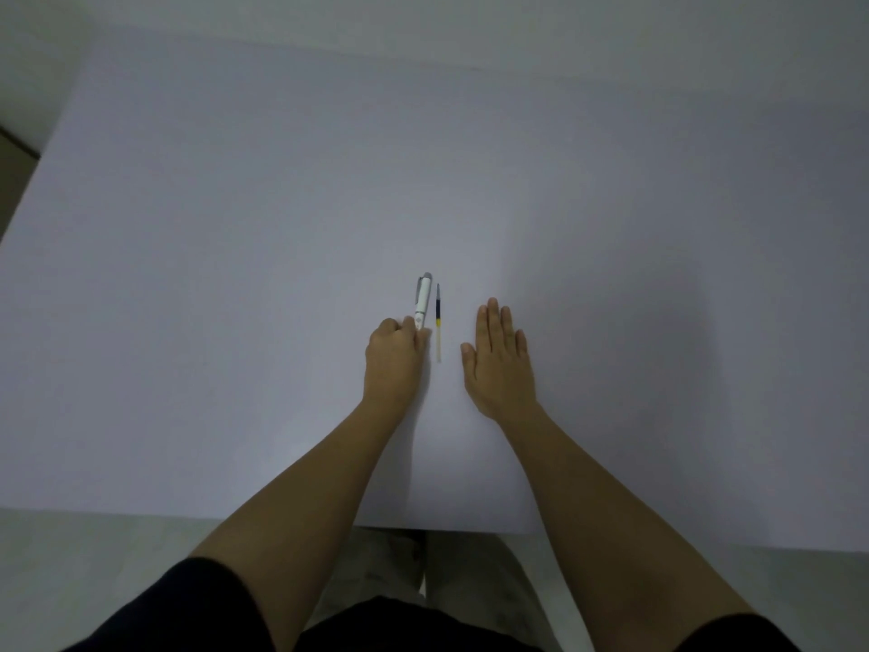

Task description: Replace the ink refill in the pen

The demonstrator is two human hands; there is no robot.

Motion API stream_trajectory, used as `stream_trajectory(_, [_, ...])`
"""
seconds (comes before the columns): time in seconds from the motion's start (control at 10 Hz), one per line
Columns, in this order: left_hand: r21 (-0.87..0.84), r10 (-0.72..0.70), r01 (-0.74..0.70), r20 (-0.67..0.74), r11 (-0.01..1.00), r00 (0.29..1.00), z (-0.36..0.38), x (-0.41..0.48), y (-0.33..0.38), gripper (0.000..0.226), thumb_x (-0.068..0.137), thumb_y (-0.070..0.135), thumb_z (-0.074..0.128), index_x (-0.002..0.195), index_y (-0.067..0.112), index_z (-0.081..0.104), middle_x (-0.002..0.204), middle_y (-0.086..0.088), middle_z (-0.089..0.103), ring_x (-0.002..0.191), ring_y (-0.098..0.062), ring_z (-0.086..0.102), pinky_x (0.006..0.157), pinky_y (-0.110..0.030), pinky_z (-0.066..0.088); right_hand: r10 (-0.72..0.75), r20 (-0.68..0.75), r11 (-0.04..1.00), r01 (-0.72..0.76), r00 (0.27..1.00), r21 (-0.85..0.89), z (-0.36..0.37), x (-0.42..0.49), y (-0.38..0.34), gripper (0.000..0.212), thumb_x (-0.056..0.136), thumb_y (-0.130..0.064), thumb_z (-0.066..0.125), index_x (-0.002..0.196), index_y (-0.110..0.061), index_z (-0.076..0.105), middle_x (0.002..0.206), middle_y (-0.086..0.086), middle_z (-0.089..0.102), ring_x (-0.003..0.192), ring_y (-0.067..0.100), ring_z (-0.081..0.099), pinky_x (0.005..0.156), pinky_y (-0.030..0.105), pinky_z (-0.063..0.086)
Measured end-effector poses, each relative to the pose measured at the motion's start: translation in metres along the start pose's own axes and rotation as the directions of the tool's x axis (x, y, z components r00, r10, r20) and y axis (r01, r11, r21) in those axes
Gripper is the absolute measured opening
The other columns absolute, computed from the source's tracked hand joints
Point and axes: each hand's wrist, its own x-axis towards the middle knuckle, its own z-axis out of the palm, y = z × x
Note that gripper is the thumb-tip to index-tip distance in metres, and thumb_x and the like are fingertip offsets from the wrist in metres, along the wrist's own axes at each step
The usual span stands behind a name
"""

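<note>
I see a wide, pale bench (pixel 282 228) in a dim room, pale floor at its near edge. My left hand (pixel 395 355) curls around the near end of the white pen (pixel 422 301). The ink refill (pixel 438 322) lies just beside it. My right hand (pixel 498 360) rests flat, fingers spread.

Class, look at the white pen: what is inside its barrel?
Nothing inside shows: the pen has an opaque white barrel, and the left hand covers its near end. A separate refill lies beside it.
</note>
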Motion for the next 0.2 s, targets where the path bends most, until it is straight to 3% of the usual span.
stream_trajectory(0.2, [-0.023,-0.022,0.022,-0.025,0.999,0.999,-0.0062,0.0028,-0.0024,0.033,0.096,0.027,0.044,0.088,-0.003,0.055,0.076,-0.012,0.043,0.067,-0.023,0.040,0.058,-0.031,0.032,-0.033,-0.006,0.998,0.033,0.999,0.057,-0.0026,0.0017,0.0028,0.059,0.099,-0.033,0.025,0.146,-0.009,0.000,0.159,0.008,-0.003,0.146,0.020,-0.004,0.118,0.037,0.000])
